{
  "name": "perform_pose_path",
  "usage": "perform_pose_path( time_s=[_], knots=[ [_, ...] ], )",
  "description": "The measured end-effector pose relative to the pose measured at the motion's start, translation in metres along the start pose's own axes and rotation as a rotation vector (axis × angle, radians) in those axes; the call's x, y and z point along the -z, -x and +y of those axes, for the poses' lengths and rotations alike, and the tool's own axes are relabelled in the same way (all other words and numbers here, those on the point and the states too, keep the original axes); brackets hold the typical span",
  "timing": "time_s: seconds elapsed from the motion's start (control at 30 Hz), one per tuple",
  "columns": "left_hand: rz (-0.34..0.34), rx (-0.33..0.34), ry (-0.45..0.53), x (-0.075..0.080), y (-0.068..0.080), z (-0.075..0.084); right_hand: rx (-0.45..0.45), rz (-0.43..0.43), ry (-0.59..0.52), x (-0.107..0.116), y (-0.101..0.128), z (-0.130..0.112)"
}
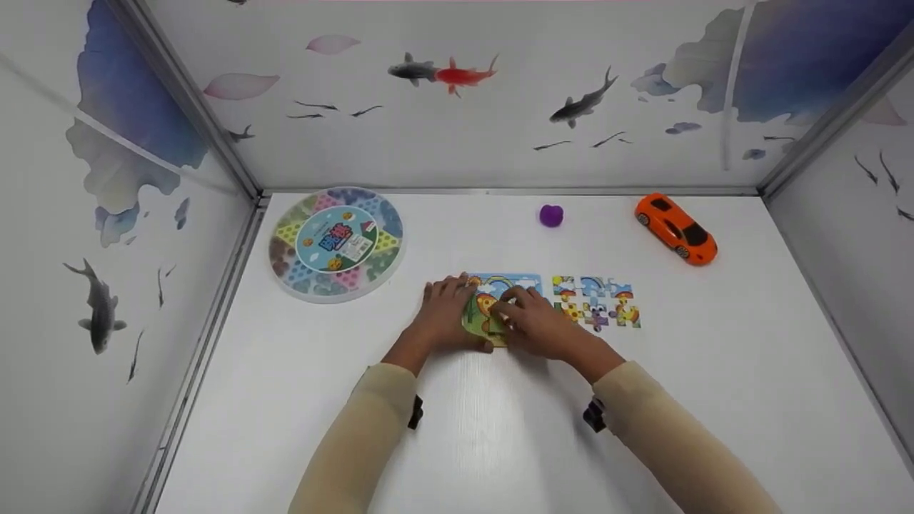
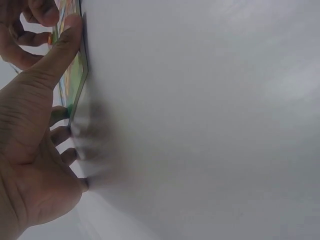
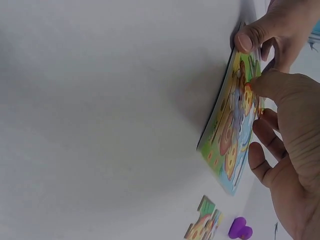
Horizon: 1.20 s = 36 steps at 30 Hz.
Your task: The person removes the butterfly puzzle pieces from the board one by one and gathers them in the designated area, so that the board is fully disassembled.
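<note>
A small picture puzzle board (image 1: 525,280) lies flat on the white table, with a rainbow and cartoon figures on it. My left hand (image 1: 446,314) holds its left side, thumb at the near edge and fingers near the far left corner. Over the middle of the board, my right hand (image 1: 535,325) pinches a small puzzle piece (image 3: 248,90) between thumb and fingers; the fingers hide most of it. The left wrist view shows the left thumb (image 2: 62,50) along the board's edge. Several loose puzzle pieces (image 1: 625,314) lie in two rows just right of the board.
A round Chinese checkers box (image 1: 285,235) sits at the back left. Toward the back stands a small purple object (image 1: 551,215), and an orange toy car (image 1: 675,228) is at the back right. Printed wall panels (image 1: 485,150) enclose the table on three sides.
</note>
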<state>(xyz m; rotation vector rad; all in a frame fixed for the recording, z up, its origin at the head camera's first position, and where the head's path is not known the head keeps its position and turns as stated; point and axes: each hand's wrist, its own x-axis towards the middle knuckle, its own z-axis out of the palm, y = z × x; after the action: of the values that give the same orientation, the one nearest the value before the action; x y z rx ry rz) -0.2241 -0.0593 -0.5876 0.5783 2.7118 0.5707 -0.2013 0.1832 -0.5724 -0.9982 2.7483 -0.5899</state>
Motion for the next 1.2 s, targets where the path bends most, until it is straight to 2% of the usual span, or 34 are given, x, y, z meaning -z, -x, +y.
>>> perform_pose_path(
  time_s=[0.27,0.5,0.67,0.9,1.07,1.2],
  knots=[
    [0.008,-0.003,0.026,0.000,-0.001,0.000,-0.106,0.008,-0.048,0.009,0.028,0.017],
    [0.009,0.006,0.023,-0.002,-0.002,0.000,-0.109,0.029,-0.021,0.012,0.054,0.030],
    [0.008,0.019,0.034,-0.003,-0.001,0.000,-0.128,0.041,-0.041,0.012,0.069,0.037],
    [0.011,0.013,0.035,-0.003,-0.001,0.000,-0.202,0.037,-0.072,0.012,0.086,0.048],
    [0.012,0.008,0.036,-0.003,-0.001,-0.001,-0.193,0.046,-0.066,0.010,0.095,0.053],
    [0.007,0.005,0.034,-0.002,0.000,0.000,-0.142,0.067,-0.039,0.008,0.100,0.055]
  ],
)
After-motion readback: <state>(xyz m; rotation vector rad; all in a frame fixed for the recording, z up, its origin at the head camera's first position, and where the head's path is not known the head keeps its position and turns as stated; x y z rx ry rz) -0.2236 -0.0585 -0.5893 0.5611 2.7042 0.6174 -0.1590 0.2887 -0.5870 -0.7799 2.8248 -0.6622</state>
